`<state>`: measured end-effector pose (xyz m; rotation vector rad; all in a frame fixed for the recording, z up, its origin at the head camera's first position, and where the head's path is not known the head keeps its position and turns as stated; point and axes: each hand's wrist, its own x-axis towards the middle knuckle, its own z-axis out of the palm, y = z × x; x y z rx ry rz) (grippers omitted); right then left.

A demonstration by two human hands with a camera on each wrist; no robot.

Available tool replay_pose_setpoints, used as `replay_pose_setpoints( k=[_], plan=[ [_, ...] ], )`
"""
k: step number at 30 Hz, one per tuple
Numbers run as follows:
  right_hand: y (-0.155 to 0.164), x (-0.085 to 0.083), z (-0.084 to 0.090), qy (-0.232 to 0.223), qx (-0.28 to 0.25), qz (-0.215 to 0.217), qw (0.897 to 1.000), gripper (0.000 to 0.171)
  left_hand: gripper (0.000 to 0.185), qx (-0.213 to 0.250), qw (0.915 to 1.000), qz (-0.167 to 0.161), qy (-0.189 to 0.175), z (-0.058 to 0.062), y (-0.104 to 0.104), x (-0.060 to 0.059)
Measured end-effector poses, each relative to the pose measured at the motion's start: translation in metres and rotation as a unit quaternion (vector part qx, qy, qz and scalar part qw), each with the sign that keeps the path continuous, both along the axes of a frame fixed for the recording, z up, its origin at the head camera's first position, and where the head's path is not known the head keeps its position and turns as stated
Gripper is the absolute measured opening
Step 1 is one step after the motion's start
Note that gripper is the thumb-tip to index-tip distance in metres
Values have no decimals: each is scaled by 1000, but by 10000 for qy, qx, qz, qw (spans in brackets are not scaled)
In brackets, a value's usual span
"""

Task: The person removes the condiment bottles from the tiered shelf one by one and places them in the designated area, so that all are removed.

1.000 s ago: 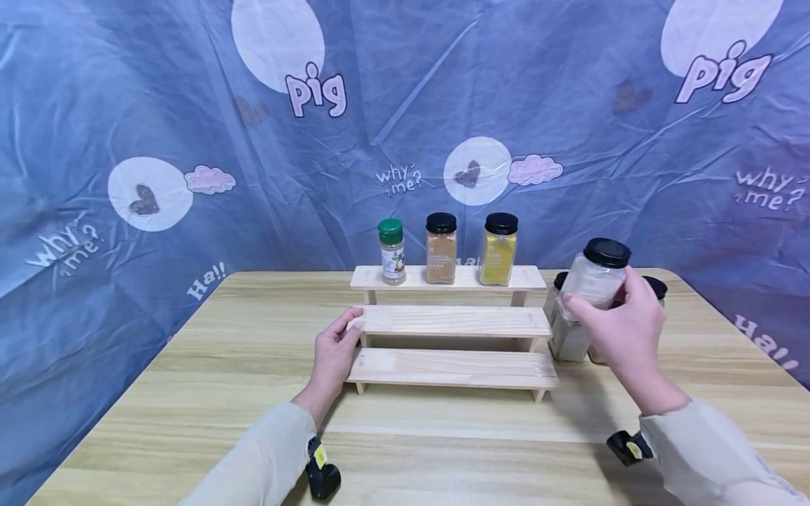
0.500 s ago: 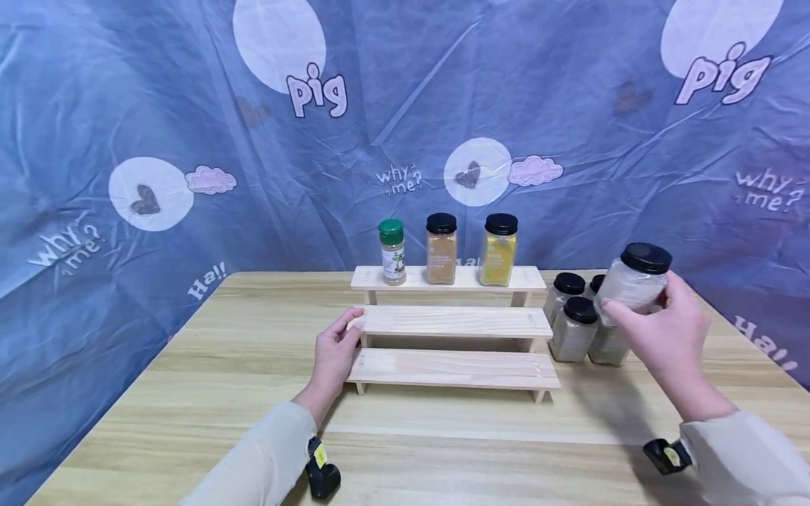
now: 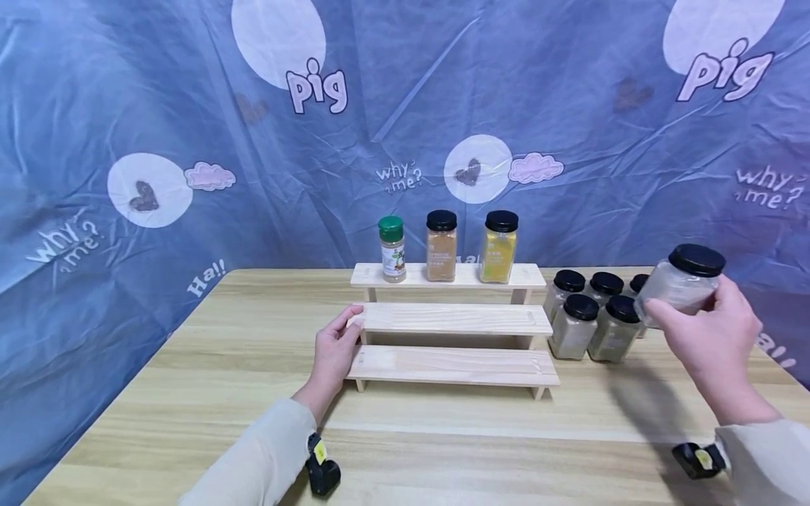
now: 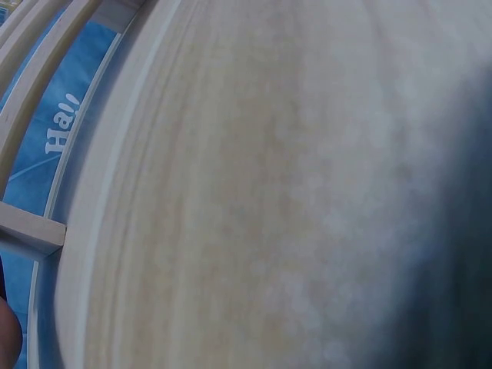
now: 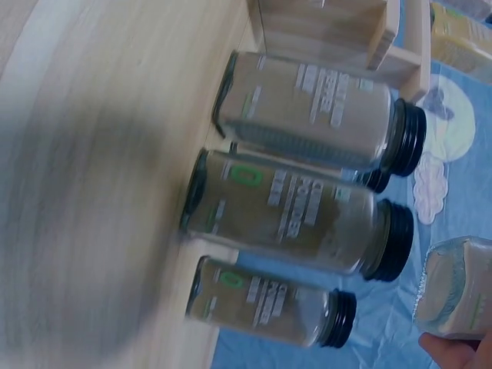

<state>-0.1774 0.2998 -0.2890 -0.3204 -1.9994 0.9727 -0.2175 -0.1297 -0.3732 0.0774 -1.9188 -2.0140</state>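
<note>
L hand grips wooden rack, L end, mid tier. R hand holds pale jar, tilted, above table. Black-lidded jars, 5 seen, stand betw. it and rack; prob. obstruct low path. Top tier, rear: green-capped bottle, brown jar, yellow jar. Est. part done: 3 up, approx. 6 left. Backdrop behind.

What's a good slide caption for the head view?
Left grip on a three-tier wooden rack, right grip holding a black-lidded jar aloft near other standing jars.
</note>
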Motion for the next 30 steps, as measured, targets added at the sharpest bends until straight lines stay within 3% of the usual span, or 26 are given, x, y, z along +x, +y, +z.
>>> replay_pose_setpoints(
  k=[7,14,18,22,24,27,30],
  plan=[
    [11,3,-1,-253,-543,-39,9982,42,29,60,9999,-86,31,1,0,0],
    [21,3,-3,-708,-731,-290,9944,44,30,171,9998,-125,37,1,0,0],
    [27,2,-5,-1116,-624,-334,9912,44,29,91,9999,-113,55,0,-2,-1],
    [32,0,-10,-1564,-310,-311,9867,32,28,32,9995,-111,307,-3,-2,0],
    [34,0,-13,-1755,-169,-243,9840,46,26,37,9979,-179,615,-4,-2,1],
    [37,0,-17,-1995,28,-84,9799,63,25,-10,9967,-195,793,-5,-2,2],
    [38,1,-19,-2130,280,166,9765,64,27,-2,9983,-135,576,-4,-1,1]
  ],
)
